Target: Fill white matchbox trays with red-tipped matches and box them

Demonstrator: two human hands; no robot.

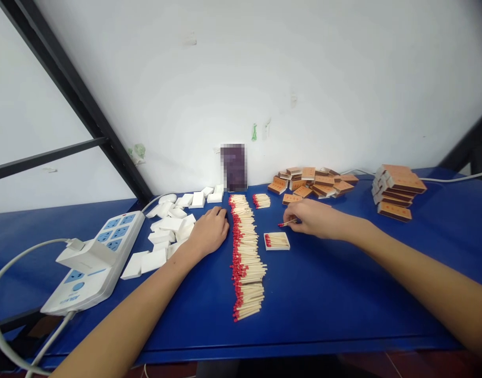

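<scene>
My right hand (304,216) pinches matches (287,223), their red heads pointing left, above the blue table (327,283). Just below and to the left of it lies an open white matchbox tray (276,248) with matches inside. My left hand (211,231) rests palm down on the table, holding nothing I can see. It lies between a pile of white matchbox trays (162,224) and a long row of red-headed matches (247,252). A small separate bunch of matches (262,200) sits beyond the tray. Orange matchbox sleeves (323,181) are heaped behind my right hand.
A stack of matchboxes (398,186) stands at the right. On the left, a white power strip (125,231) carries a plugged-in adapter (86,257) and cables. A blurred dark purple object (234,168) leans against the white wall (323,68) at the back.
</scene>
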